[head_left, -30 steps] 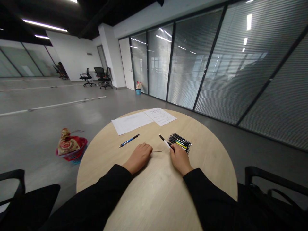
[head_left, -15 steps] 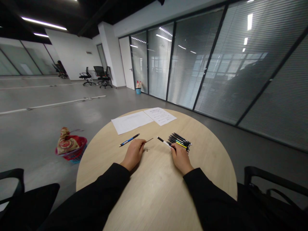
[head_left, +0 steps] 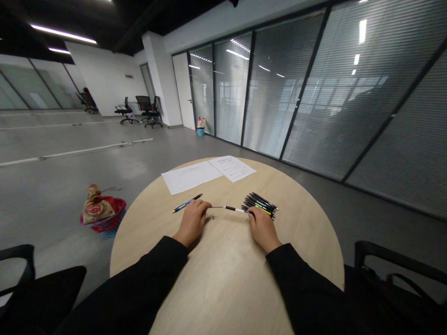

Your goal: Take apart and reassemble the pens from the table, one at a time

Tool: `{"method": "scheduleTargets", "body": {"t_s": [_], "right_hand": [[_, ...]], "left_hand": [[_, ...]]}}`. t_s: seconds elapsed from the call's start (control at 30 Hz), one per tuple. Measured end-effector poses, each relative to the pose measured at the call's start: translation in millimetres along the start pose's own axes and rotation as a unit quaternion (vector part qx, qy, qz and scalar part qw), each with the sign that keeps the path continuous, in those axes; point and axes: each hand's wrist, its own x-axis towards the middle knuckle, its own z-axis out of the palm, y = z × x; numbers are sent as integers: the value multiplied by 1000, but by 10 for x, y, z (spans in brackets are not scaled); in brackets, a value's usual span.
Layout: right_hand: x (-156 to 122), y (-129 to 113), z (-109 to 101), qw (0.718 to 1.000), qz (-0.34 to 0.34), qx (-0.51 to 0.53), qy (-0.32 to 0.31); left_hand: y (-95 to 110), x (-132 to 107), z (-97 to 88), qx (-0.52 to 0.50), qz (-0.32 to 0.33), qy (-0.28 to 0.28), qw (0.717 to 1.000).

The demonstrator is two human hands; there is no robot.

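Observation:
My left hand [head_left: 192,222] rests on the pale wooden round table [head_left: 223,265], pinching a thin dark pen refill [head_left: 218,207] that points right. My right hand [head_left: 263,228] grips a black-and-white pen barrel [head_left: 237,210] by its end, and the refill's tip lies level with the barrel's black end. Beside that hand lies a bundle of several black pens with coloured bands [head_left: 260,205]. Just above my left hand sits a blue and black pen [head_left: 186,204], partly hidden at its lower end. A tiny pen part [head_left: 213,217] lies between my hands.
Two sheets of printed paper [head_left: 191,177] lie at the table's far edge. Beyond the table's left edge, a red basket [head_left: 111,216] holding a patterned bag stands on the grey floor. Black chair backs [head_left: 35,288] show at the lower corners.
The black-and-white barrel has swung from a diagonal to nearly level, and the refill in my left hand now lines up with it. My left hand has shifted slightly towards me.

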Motion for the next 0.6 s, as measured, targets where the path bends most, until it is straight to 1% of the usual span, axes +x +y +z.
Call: {"method": "scheduleTargets", "body": {"t_s": [0.17,0.23,0.37,0.43,0.5,0.6], "right_hand": [[-3,-61,-2,999,-29,22,-25],[-7,-87,7,998,-33,39,-34],[-9,-90,16,997,-4,78,-25],[-8,-75,15,996,13,87,-21],[-10,-60,17,995,22,90,-21],[-16,-47,33,994,28,101,-26]], "left_hand": [[83,-14,-3,-94,38,-26,995],[144,-31,0,-118,49,-21,992],[188,-51,9,-85,34,41,995],[145,-50,25,-55,19,45,997],[78,-48,48,-24,13,14,1000],[-15,-52,82,11,15,-56,998]]}}
